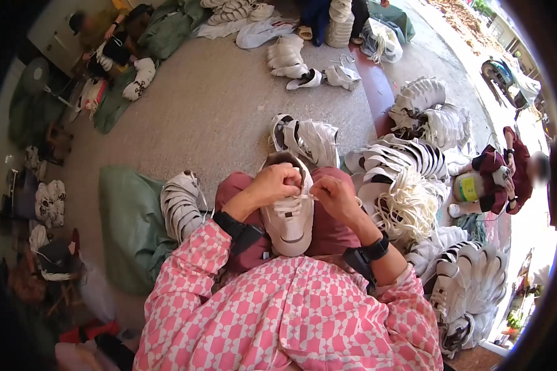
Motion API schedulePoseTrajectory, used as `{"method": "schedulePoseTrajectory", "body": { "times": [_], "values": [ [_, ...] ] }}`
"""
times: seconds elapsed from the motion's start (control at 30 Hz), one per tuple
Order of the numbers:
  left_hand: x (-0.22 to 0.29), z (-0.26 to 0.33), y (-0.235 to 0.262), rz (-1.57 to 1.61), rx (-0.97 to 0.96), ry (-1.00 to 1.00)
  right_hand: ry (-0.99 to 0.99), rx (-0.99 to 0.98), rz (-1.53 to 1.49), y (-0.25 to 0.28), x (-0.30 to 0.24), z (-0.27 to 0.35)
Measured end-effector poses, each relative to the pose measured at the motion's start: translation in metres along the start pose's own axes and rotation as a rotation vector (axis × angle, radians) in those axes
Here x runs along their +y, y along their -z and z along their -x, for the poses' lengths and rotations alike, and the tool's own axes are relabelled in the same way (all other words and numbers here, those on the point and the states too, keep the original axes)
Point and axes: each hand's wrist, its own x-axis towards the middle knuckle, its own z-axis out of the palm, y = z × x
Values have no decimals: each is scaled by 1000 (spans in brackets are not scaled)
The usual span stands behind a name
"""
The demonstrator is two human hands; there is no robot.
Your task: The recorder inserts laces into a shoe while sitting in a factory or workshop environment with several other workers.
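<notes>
Between my knees sits a white shoe upper (289, 227), its toe toward me and its dark-lined collar away from me. A white shoelace (302, 196) crosses its upper eyelets. My left hand (277, 185) is closed at the left side of the collar, fingertips on the lace near the tongue. On the other side, my right hand (336, 196) pinches the lace between thumb and forefinger, just off the upper's right edge. The exact hold of the left fingertips is partly hidden by the hand itself.
A hank of cream laces (408, 207) lies to my right, among nested stacks of white uppers (408, 159). Another stack (184, 207) stands by my left knee, beside a green sack (129, 229). Other people (518, 170) sit at the right and far side.
</notes>
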Motion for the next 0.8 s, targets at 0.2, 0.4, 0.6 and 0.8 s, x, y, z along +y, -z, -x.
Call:
{"method": "schedulePoseTrajectory", "body": {
  "times": [0.2,0.4,0.6,0.8],
  "values": [
    [-4,2,-3,85,-2,-60,-9,-4,220,-5,-16,-4],
    [-1,6,-5,182,-4,53,-160,-194,-203,17,2,-6],
    [3,6,-3,115,-19,69,-65,49,126,-11,-9,-2],
    [4,8,-6,73,37,58,143,139,240,11,-21,-11]
  ]
}}
